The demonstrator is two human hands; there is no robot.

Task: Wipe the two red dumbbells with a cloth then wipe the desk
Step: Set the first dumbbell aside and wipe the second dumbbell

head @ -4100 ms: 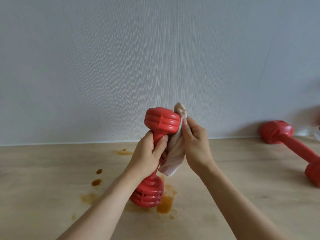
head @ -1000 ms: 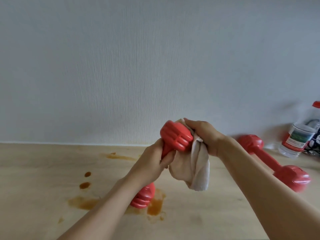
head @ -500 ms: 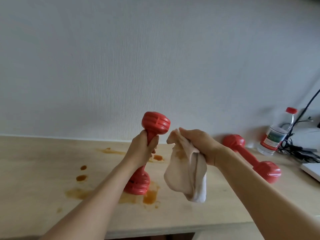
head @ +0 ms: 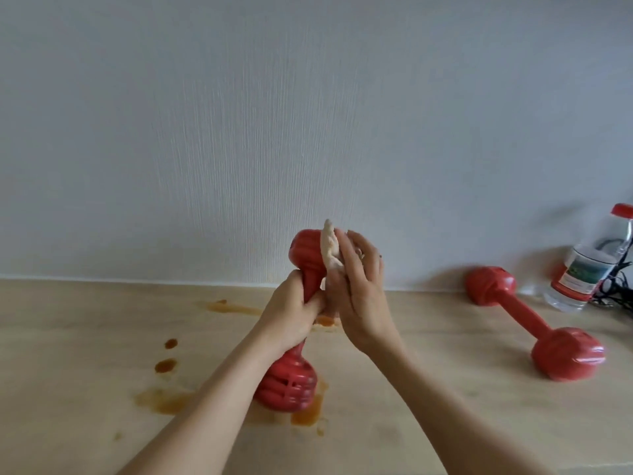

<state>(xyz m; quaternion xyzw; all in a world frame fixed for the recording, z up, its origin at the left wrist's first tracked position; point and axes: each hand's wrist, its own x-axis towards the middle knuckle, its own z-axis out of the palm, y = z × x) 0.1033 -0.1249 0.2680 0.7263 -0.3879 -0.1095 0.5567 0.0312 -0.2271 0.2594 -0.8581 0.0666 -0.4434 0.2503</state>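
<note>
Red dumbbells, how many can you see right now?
2. One dumbbell stands upright on the desk, gripped by the left hand; the other dumbbell lies at right.

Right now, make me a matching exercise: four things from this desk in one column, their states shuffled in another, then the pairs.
Things:
1. held dumbbell
2. second dumbbell
3. cloth
4. bottle

States:
A. pressed against a red head by the right hand
B. lying flat on the desk
C. standing by the wall, red cap
D. upright, gripped by the left hand

Pairs: 1-D, 2-B, 3-A, 4-C
</note>
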